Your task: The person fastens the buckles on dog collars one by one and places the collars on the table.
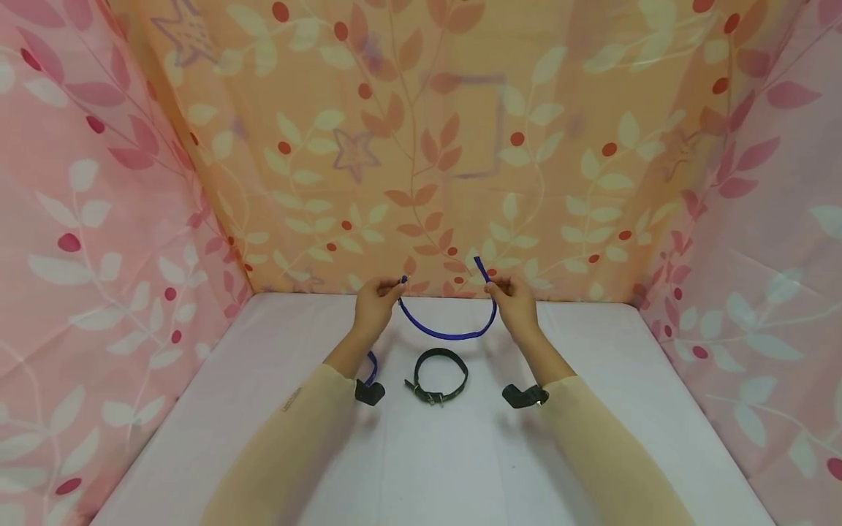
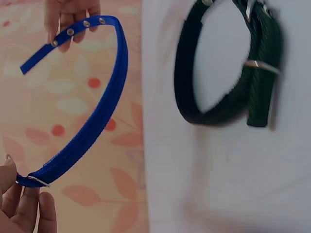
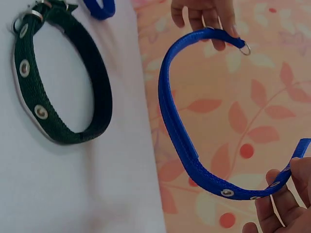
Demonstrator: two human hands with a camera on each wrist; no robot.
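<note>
An unfastened blue collar [image 1: 451, 337] hangs in a U between both hands, above the far part of the table. My left hand [image 1: 378, 305] pinches its buckle end, where a metal ring shows in the right wrist view. Near the other end, my right hand [image 1: 516, 304] pinches the strap by its metal eyelets [image 2: 70, 32], and the free tip sticks up past the fingers. Below the hands, a dark green collar [image 1: 466, 374] lies buckled into a loop on the table. A second blue collar [image 1: 373, 365] lies partly hidden behind the left wrist.
A white cloth covers the table [image 1: 434, 467]. Orange patterned fabric [image 1: 408, 146] hangs along the back edge, with pink fabric walls [image 1: 99, 292] at left and right. Black wrist devices [image 1: 522, 396] sit on both forearms.
</note>
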